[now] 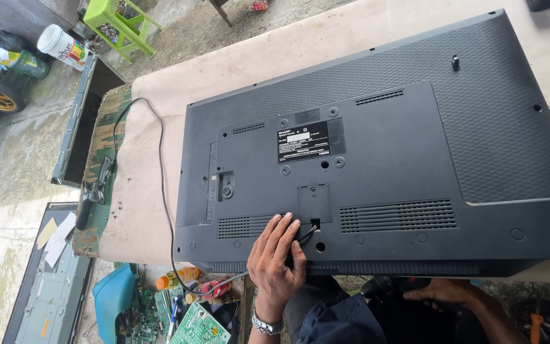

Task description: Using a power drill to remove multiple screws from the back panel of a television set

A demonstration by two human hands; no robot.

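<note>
A black flat-screen television [389, 140] lies face down on a table under a beige cloth [148, 210]. My left hand [278, 255] rests flat on its back cover near the lower edge, with the fingertips beside the small hatch where the power cable [162, 185] enters. The cable runs under my palm and loops away to the left across the cloth. My right hand [444, 292] is below the table edge, in my lap, closed around a black tool [383, 286] that is partly hidden by the television.
A black stand piece [97, 188] lies at the table's left edge. Below it are circuit boards [198, 325], an orange bottle [176, 278] and a blue tray [112, 299]. Opened screen panels [52, 286] lie on the floor at left. A green stool [122, 22] stands beyond.
</note>
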